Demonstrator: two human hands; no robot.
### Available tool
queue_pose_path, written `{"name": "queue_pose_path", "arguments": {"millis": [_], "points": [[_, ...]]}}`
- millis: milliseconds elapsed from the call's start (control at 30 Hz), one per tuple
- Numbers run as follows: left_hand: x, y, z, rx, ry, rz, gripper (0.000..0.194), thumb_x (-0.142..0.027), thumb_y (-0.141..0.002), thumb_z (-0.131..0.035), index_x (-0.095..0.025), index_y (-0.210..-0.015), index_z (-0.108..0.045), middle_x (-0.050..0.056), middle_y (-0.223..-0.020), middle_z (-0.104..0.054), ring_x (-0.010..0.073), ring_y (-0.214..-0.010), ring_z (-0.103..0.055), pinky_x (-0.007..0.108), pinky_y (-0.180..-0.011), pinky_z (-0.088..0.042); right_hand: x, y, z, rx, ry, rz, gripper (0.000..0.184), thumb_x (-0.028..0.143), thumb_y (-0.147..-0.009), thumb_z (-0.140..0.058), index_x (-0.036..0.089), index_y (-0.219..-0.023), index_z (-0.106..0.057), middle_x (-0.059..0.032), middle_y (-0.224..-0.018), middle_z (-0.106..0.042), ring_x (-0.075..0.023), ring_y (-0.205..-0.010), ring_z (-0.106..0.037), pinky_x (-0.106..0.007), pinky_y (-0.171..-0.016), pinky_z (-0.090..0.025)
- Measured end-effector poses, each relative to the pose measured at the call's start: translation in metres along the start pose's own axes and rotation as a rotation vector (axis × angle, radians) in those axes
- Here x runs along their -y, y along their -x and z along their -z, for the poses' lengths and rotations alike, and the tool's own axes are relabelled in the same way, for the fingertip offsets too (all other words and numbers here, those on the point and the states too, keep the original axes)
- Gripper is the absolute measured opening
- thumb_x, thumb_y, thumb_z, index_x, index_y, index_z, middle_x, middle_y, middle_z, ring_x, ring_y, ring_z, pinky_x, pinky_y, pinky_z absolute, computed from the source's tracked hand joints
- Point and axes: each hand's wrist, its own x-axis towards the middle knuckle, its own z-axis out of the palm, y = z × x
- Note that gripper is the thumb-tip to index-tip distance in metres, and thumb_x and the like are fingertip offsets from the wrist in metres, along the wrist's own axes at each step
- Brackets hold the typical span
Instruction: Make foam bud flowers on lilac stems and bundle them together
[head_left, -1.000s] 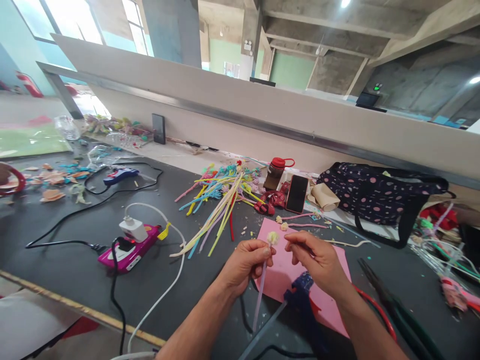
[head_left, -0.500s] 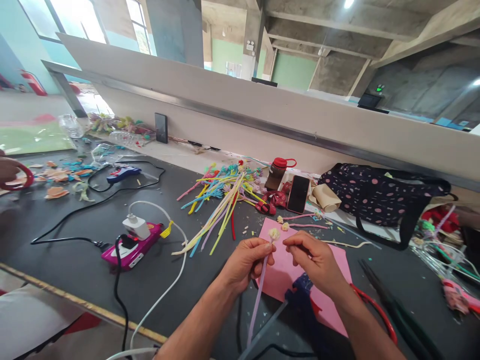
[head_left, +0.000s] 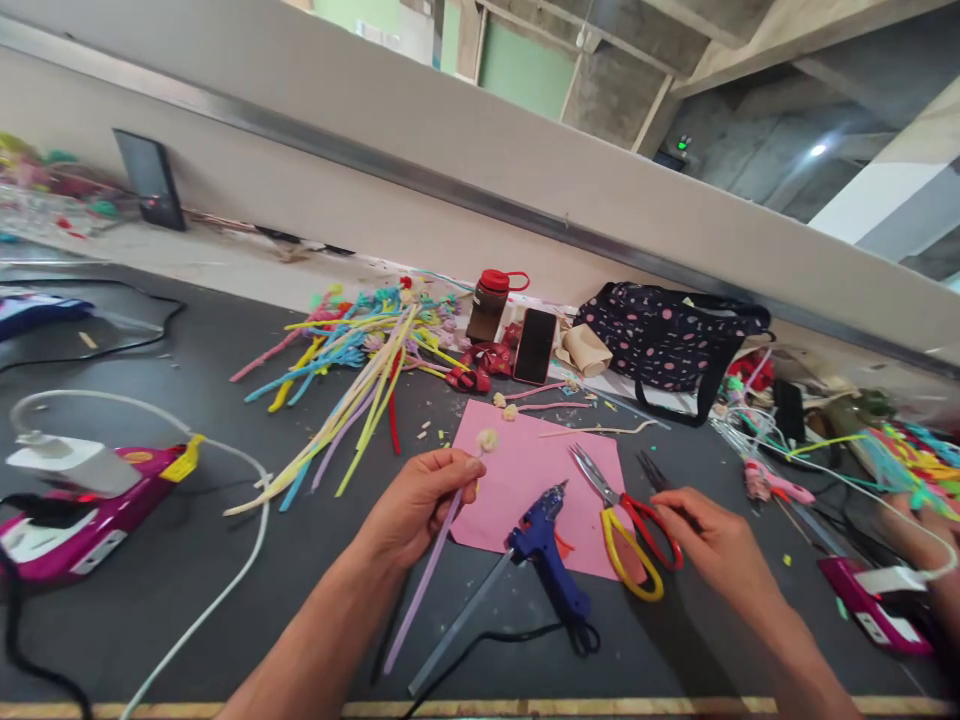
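My left hand (head_left: 424,505) pinches a lilac pipe cleaner (head_left: 424,600) just below its pale yellow fluffy head (head_left: 487,440), above the left part of a pink sheet (head_left: 540,455). My right hand (head_left: 709,540) is right of the sheet, its fingertips closed at a dark two-pronged tool (head_left: 654,470); its rear part is hidden or blurred. Left of that hand lie scissors (head_left: 611,500) with one red and one yellow handle, blades over the sheet. Between my hands rests a blue glue gun (head_left: 544,545) with a clear glue stick (head_left: 465,620) in its back.
Colourful pipe cleaners (head_left: 367,380) are heaped at the left. Behind the sheet stand a red-lidded bottle (head_left: 487,310), a phone (head_left: 535,345) and a patterned bag (head_left: 652,335). Magenta power strips (head_left: 142,480) with cords lie on both sides. Another person's hand (head_left: 922,530) shows at the right edge.
My right hand has left the flower head and moved right to the dark tool, uncovering the scissors and glue gun. My left hand keeps the pipe cleaner. The view has swung right.
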Motion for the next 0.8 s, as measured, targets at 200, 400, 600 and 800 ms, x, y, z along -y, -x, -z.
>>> {"name": "queue_pose_path", "arguments": {"millis": [200,400,600,800], "points": [[0.003,0.000,-0.005,-0.037,-0.066,-0.020,0.027,-0.032,-0.067,-0.067,-0.013,-0.056,-0.052,-0.003,-0.046,-0.052,0.0004,-0.031,-0.027,0.016,-0.033,-0.012,-0.033,0.035,-0.046,0.033,0.278,-0.022,0.038,0.039,-0.081,-0.050,0.020,-0.113,-0.054,-0.0100,-0.106,-0.060,-0.0241,-0.091,-0.060,-0.036,-0.075,-0.048],[0.008,0.000,-0.006,-0.112,-0.176,-0.061,0.025,-0.034,-0.064,-0.067,-0.013,-0.060,-0.055,-0.004,-0.045,-0.052,0.0017,-0.032,-0.028,0.018,-0.034,-0.013,-0.040,0.022,-0.051,0.144,0.200,-0.240,0.050,0.041,-0.074,-0.053,0.021,-0.121,-0.048,-0.0067,-0.092,-0.064,-0.0236,-0.074,-0.062,-0.034,-0.063,-0.048],[0.006,0.003,-0.002,-0.142,-0.169,-0.116,0.026,-0.037,-0.063,-0.067,-0.013,-0.061,-0.057,-0.004,-0.045,-0.052,0.0014,-0.032,-0.028,0.018,-0.034,-0.013,-0.041,0.019,-0.034,0.202,-0.518,-0.553,0.057,0.041,-0.068,-0.059,0.019,-0.119,-0.046,-0.0041,-0.079,-0.065,-0.0205,-0.061,-0.062,-0.030,-0.051,-0.047],[0.005,0.005,-0.003,-0.116,-0.045,-0.107,0.025,-0.034,-0.063,-0.070,-0.013,-0.063,-0.055,-0.003,-0.052,-0.059,0.0006,-0.029,-0.033,0.017,-0.030,-0.016,0.005,0.025,-0.023,-0.163,-0.970,-0.579,0.064,0.029,-0.053,-0.078,0.028,-0.111,-0.054,-0.0054,-0.091,-0.063,-0.0218,-0.072,-0.062,-0.029,-0.058,-0.050]]}}
